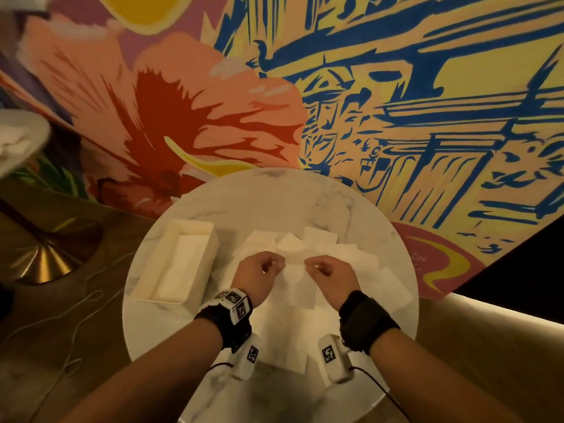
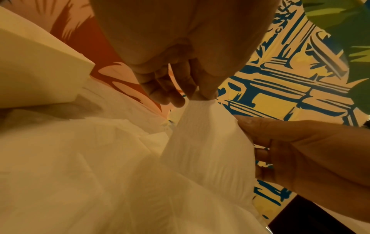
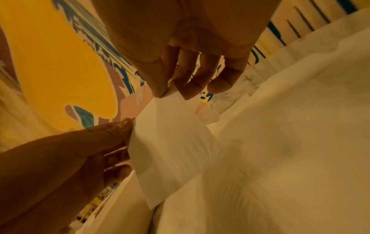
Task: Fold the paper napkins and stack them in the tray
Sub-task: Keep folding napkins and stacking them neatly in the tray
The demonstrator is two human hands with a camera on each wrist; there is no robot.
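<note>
Over the middle of the round marble table (image 1: pixel 381 227) both hands hold one white paper napkin (image 1: pixel 294 279) up by its top edge. My left hand (image 1: pixel 276 265) pinches its left corner between thumb and fingers, and in the left wrist view the napkin (image 2: pixel 208 142) hangs down from that pinch (image 2: pixel 202 97). My right hand (image 1: pixel 312 265) pinches the right corner, seen close in the right wrist view (image 3: pixel 167 93) with the napkin (image 3: pixel 170 145) hanging below. A cream rectangular tray (image 1: pixel 195 230) with napkins in it stands at the table's left.
Several loose napkins (image 1: pixel 320 239) lie spread over the table behind and under the hands. A painted mural wall (image 1: pixel 396 87) rises just beyond the table. A brass table base (image 1: pixel 45 264) stands on the floor at the left. Thin cables (image 1: pixel 393 398) trail from the wrist cameras.
</note>
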